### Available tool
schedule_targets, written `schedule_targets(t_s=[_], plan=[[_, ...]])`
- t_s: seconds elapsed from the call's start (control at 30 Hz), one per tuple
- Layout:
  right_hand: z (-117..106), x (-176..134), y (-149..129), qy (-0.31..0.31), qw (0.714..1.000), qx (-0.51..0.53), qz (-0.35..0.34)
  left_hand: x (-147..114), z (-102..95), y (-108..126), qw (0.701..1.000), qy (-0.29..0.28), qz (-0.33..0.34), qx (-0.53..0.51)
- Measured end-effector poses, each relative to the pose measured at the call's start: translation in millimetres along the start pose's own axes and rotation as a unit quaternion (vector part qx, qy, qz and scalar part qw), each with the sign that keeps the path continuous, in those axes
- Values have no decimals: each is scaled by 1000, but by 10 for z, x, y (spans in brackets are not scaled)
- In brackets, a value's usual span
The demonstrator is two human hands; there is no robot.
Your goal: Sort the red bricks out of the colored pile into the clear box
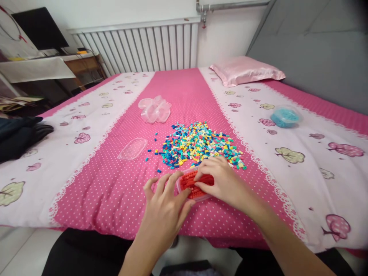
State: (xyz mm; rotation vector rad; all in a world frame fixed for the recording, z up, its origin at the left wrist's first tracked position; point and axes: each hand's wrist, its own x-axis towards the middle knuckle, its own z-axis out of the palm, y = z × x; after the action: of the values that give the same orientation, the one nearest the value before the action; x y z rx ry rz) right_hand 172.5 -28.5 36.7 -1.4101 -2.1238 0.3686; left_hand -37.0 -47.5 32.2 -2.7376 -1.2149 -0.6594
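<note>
A small clear plastic container (201, 198) filled with red building bricks (188, 180) sits near the front of the bed. My left hand (164, 205) grips its left side, with the thumb reaching over the rim onto the bricks. From the right, my right hand (220, 179) reaches over the container, its thumb and fingers bent close together on the red bricks. My right hand hides the container's right end. Just beyond lies a loose pile of small multicoloured building bricks (198, 143), mostly blue, teal, yellow and white.
A clear lid (133, 149) lies flat left of the pile. Behind it are several stacked empty clear containers (156, 110). A tub of light-blue pieces (286, 116) stands at right. A pink pillow (245, 70) lies at the back, and dark cloth (21, 134) at far left.
</note>
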Motion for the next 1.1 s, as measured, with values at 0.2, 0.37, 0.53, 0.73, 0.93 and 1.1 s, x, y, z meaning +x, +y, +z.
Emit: schedule_targets(t_s=[0.2,0.37,0.53,0.73,0.93,1.1], plan=[[3,15,-38,-11,1000,-12,3,8,-23,-1,1000,-9,-10,-16],[43,10,-56,-13,1000,-21,3,-7,-52,6,1000,-2,-16,-16],[84,-15,-60,-11,1000,-17,-8,-5,-56,0,1000,4,-12,-19],[85,-59,-68,-17,999,-17,-45,14,-57,-14,1000,0,-8,-12],[76,-62,-82,-13,995,-43,-87,16,-59,-21,1000,-1,-10,-12],[89,-17,-133,-38,991,-84,-92,9,-64,-34,1000,3,-11,-10]])
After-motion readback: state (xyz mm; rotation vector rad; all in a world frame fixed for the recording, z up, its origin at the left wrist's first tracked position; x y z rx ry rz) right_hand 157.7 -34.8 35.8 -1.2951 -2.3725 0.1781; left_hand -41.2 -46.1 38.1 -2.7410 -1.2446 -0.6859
